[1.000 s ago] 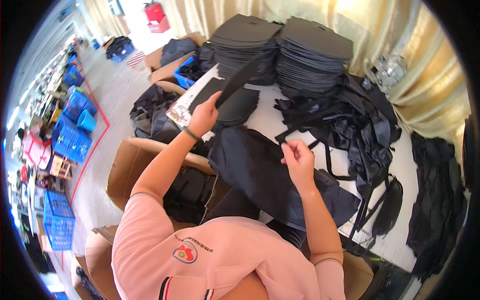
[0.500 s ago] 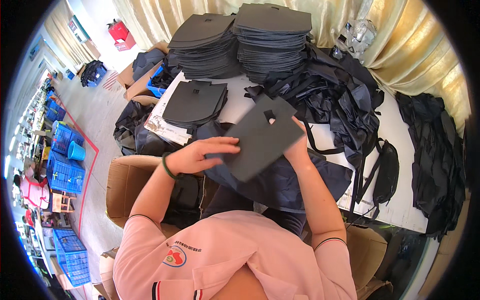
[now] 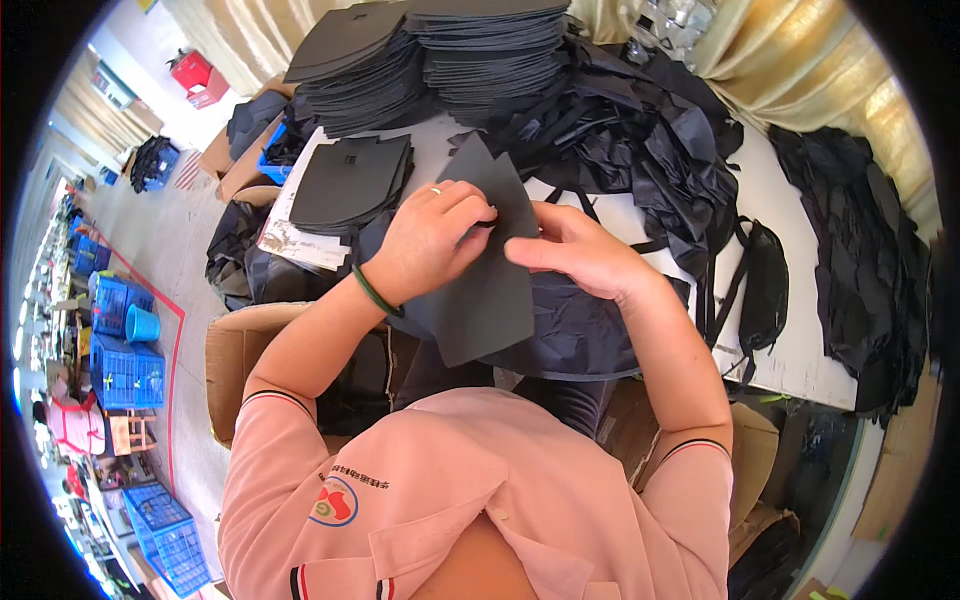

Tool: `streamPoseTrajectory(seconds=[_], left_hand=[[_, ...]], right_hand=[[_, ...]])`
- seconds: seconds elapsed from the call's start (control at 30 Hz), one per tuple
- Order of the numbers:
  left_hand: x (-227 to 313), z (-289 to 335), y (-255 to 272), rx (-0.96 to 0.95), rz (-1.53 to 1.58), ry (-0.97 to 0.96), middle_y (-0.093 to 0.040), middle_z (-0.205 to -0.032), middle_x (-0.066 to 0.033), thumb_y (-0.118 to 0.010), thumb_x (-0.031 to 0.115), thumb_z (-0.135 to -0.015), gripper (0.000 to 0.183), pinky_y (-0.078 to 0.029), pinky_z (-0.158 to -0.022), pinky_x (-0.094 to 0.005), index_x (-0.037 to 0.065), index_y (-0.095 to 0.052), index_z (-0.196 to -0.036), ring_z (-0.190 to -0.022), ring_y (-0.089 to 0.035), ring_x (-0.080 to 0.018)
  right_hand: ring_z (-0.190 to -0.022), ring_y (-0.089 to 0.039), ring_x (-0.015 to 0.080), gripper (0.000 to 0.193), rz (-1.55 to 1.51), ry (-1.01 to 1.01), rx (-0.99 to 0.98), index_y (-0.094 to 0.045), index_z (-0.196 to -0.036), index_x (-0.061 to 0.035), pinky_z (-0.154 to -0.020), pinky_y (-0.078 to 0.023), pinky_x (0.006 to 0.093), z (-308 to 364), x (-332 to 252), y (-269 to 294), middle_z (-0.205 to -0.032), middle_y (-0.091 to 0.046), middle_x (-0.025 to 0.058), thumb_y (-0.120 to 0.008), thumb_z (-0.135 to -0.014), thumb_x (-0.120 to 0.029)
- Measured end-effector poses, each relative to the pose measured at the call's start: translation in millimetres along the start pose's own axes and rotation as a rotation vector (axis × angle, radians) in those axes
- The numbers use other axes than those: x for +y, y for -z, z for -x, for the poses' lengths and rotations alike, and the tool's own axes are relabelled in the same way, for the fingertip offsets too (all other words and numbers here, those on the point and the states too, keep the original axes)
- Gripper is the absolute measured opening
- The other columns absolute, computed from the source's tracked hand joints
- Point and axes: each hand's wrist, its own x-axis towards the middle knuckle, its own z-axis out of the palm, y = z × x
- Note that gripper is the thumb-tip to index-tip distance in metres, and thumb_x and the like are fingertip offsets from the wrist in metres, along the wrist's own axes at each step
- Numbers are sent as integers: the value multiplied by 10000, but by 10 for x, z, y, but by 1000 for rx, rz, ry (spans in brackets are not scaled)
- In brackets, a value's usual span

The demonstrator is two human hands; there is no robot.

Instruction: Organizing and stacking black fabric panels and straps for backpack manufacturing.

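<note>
A dark grey foam panel (image 3: 485, 310) stands nearly upright in front of me, bent so that two pointed corners show at its top. My left hand (image 3: 425, 240) is closed on its middle, fingers curled in a pinch where the cutout was visible earlier. On the other side, my right hand (image 3: 585, 250) grips the panel's right edge, thumb in front; the other fingers are partly hidden behind it. Black fabric (image 3: 590, 325) lies across my lap beneath the panel. A short stack of similar panels (image 3: 345, 190) sits beyond my left hand.
Two tall panel stacks (image 3: 350, 90) (image 3: 490, 60) rise at the back of the white table (image 3: 800, 345). A black fabric heap (image 3: 650, 130) and a black pouch (image 3: 765, 285) lie to the right. An open cardboard box (image 3: 232, 360) stands left of my lap; blue crates (image 3: 125, 370) line the floor farther left.
The panel has turned from a flat slant to nearly upright and is now bent. My left hand has moved from lying against its edge to pinching its middle. The whole view has shifted slightly.
</note>
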Motion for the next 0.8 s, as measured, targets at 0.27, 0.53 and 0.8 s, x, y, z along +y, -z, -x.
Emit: streamPoseTrajectory(seconds=[0.27,0.53,0.8], left_hand=[[-112,132,419,14,904,619,-559,-815,-36,-605,-1,-863,69,-469,-677,-249,26,-546,-887,-707,-587,-123],[-504,762,779,264,1028,861,-548,-749,-21,-554,74,-883,70,-425,-568,-239,60,-533,-819,-608,-529,-112],[-1715,1864,1089,392,881,1240,-548,-702,19,-576,167,-869,58,-413,-524,-231,111,-577,-855,-581,-521,-97]], right_hand=[[-791,-590,81,343,505,-116,215,-585,-1217,-36,-715,-473,232,159,2,429,-872,-650,27,-628,-877,-13],[-724,-595,118,319,653,-95,253,-622,-1174,-68,-686,-473,288,417,553,974,-794,-648,59,-657,-857,-56],[-806,-648,278,409,1065,-276,527,-616,-1221,-115,-752,-495,342,868,625,1140,-900,-680,141,-683,-820,-73]])
